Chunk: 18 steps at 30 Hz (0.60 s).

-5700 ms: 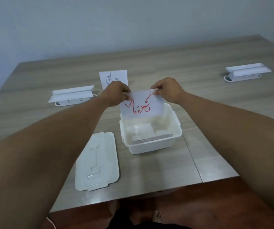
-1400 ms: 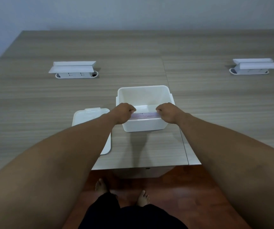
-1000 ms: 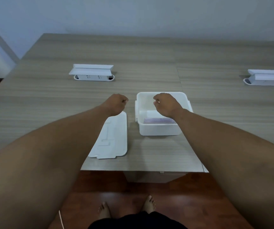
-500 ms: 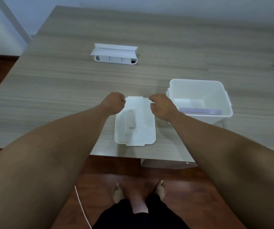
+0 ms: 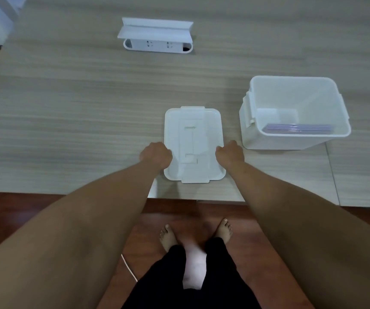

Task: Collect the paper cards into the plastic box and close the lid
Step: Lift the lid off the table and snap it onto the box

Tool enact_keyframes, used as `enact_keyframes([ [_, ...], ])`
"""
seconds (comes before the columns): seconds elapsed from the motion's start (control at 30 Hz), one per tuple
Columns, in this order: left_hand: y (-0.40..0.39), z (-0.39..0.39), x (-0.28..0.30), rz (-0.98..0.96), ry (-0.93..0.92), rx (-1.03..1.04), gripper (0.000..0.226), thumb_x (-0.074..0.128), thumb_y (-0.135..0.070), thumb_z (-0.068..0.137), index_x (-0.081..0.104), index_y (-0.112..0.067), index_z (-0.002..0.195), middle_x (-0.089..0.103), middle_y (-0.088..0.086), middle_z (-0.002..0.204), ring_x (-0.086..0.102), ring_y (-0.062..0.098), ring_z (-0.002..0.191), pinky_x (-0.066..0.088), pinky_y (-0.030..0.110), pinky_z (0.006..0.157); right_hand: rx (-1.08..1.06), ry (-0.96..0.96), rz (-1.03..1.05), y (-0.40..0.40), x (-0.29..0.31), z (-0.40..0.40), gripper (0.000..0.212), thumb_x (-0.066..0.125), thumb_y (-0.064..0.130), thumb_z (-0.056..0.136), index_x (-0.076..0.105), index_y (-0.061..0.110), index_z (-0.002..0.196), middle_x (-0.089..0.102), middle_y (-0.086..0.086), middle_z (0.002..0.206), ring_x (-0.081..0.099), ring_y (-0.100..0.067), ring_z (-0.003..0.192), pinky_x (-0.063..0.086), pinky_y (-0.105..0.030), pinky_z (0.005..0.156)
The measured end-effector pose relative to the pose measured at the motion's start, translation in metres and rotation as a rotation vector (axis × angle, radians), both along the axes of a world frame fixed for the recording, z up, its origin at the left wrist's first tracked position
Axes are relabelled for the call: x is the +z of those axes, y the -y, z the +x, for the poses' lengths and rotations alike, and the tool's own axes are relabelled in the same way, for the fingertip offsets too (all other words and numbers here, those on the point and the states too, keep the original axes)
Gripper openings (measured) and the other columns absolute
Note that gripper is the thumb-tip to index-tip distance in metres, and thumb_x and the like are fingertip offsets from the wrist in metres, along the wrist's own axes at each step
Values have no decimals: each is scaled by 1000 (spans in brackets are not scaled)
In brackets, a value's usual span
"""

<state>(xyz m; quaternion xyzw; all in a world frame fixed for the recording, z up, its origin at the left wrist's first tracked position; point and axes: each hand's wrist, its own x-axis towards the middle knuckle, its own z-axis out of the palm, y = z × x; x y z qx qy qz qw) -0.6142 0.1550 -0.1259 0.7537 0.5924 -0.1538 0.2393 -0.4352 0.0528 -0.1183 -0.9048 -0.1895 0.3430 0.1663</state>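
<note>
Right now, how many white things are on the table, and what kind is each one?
White plastic box, open, cards inside: 1
Flat white plastic lid, a hand at each side: 1
White flip-up power socket unit: 1
Stack of paper cards in the box: 1 stack; single cards too thin to count
Total: 4

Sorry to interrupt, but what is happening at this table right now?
A person is packing paper cards into a white plastic box. The cards already stand inside it, against its near wall. The box is open, and its lid lies flat on the table to its left. The left hand and right hand are at the lid's two long edges, apparently about to lift it.
</note>
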Motion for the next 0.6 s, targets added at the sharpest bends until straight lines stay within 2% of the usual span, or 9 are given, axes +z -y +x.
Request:
enact_keyframes([
  [0.07, 3, -3, -5, 28, 29, -9, 24, 44, -20, 91, 63, -7, 100, 68, 12, 104, 65, 33, 96, 43, 33, 70, -140, -77, 12, 1, -5, 1, 11, 53, 12, 85, 57, 2, 88, 63, -13, 101, 64, -32, 93, 47, -32, 68],
  [0.13, 5, -7, -5, 63, 75, 4, 23, 43, -18, 91, 62, -7, 100, 69, 13, 103, 65, 33, 94, 43, 33, 69, -241, -122, 26, 1, -6, 2, 22, 54, 6, 84, 47, 7, 63, 58, -8, 77, 58, -25, 67, 43, -28, 64],
  [0.2, -1, -10, 0, 99, 126, 14, 24, 41, -21, 91, 60, -8, 98, 68, 13, 101, 64, 34, 93, 43, 33, 69, -281, -128, 32, -1, -2, 3, 29, 54, 2, 84, 41, 9, 59, 49, -4, 64, 47, -19, 54, 43, -27, 61],
  [0.3, -19, -12, 21, 188, 177, -20, 21, 41, -23, 89, 58, -10, 91, 68, 13, 97, 63, 35, 88, 42, 34, 69, -347, -195, 63, -11, 22, 6, 20, 54, 3, 85, 48, 6, 66, 56, -7, 72, 55, -22, 61, 47, -26, 56],
  [0.33, -26, -12, 30, 225, 196, -36, 21, 41, -23, 90, 58, -11, 89, 67, 13, 97, 61, 34, 85, 43, 34, 68, -380, -240, 88, -16, 30, 7, 9, 55, 3, 85, 55, 2, 76, 62, -10, 82, 62, -25, 73, 53, -28, 65],
  [0.37, -33, -12, 41, 268, 222, -55, 21, 42, -24, 91, 57, -11, 89, 66, 12, 98, 60, 32, 85, 44, 35, 68, -419, -274, 131, -21, 39, 9, 9, 56, 4, 84, 62, 0, 90, 66, -11, 94, 67, -28, 86, 57, -33, 78],
  [0.43, -44, -12, 64, 372, 259, -117, 25, 43, -26, 93, 59, -9, 102, 60, 12, 108, 58, 32, 96, 47, 41, 77, -470, -328, 208, -33, 62, 11, 28, 59, 5, 84, 62, 0, 111, 69, -12, 109, 68, -31, 99, 56, -44, 91],
  [0.5, -53, -11, 87, 470, 279, -234, 38, 41, -31, 95, 55, -6, 119, 56, 14, 118, 55, 33, 108, 46, 44, 89, -504, -370, 303, -45, 84, 12, 31, 59, 5, 83, 61, 1, 114, 69, -14, 113, 68, -32, 100, 56, -50, 91],
  [0.6, -62, -13, 118, 488, 433, -449, 54, 36, -47, 95, 53, -9, 128, 57, 11, 129, 54, 30, 117, 42, 43, 101, -574, -405, 445, -61, 120, 15, 28, 59, 1, 80, 63, 4, 107, 71, -15, 109, 70, -32, 96, 56, -54, 87],
])
